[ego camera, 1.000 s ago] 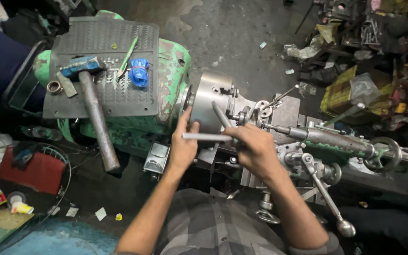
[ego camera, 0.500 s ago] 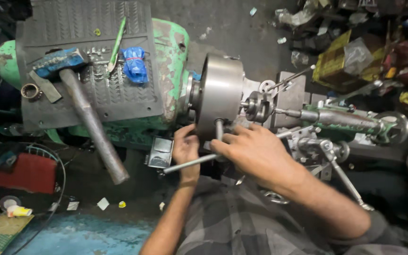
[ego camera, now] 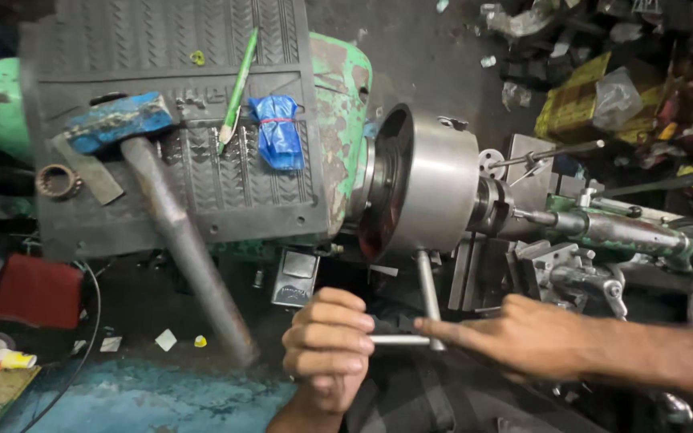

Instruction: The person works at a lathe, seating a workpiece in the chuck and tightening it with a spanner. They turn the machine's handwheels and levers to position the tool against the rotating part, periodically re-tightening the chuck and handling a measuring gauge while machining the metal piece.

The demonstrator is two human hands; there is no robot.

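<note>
Clamped in a fist, the left hand (ego camera: 328, 346) holds one end of the crossbar of a chuck key (ego camera: 425, 298); the right hand (ego camera: 523, 333) lies with fingers stretched out, not closed, its fingertips touching the other end of the bar.

From the left: a red box (ego camera: 22, 290) sits low beside the machine, with a small white and yellow tube (ego camera: 10, 359) lying near it. On the green headstock (ego camera: 337, 96) lies a black rubber mat (ego camera: 170, 120), and it carries a metal ring (ego camera: 58, 181), a blue hammer (ego camera: 170, 216) whose long handle runs down to the right and over the mat's edge, a green pen (ego camera: 237, 87) and a blue plastic bundle (ego camera: 277, 132) tied with a red band.

Next comes the steel chuck (ego camera: 427, 188). The key's shaft stands nearly upright, its top end in the chuck's underside; the crossbar lies level, left to right. Right of the chuck stands the tailstock (ego camera: 627, 232), pointing at it. A yellow package (ego camera: 579, 104) lies among the clutter behind.
</note>
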